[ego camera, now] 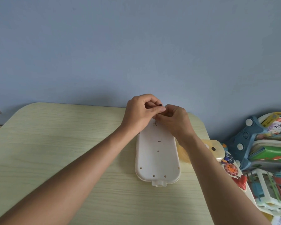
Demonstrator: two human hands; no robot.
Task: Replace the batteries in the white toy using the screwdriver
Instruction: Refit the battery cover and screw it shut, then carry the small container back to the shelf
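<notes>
The white toy lies back-side up on the pale wooden table, long axis pointing away from me, with several small screw holes in its shell. Both hands meet above its far end. My left hand is closed around a small tool, and only a black tip shows past the fingers; it looks like the screwdriver. My right hand has its fingertips pinched against the same spot, touching the left thumb. The tool's shaft and the toy's far end are hidden by the hands.
To the right of the table stands a crowded rack of toys and books. A colourful busy-board toy and a cream block lie at the table's right edge, under my right forearm. A blue wall rises behind the table.
</notes>
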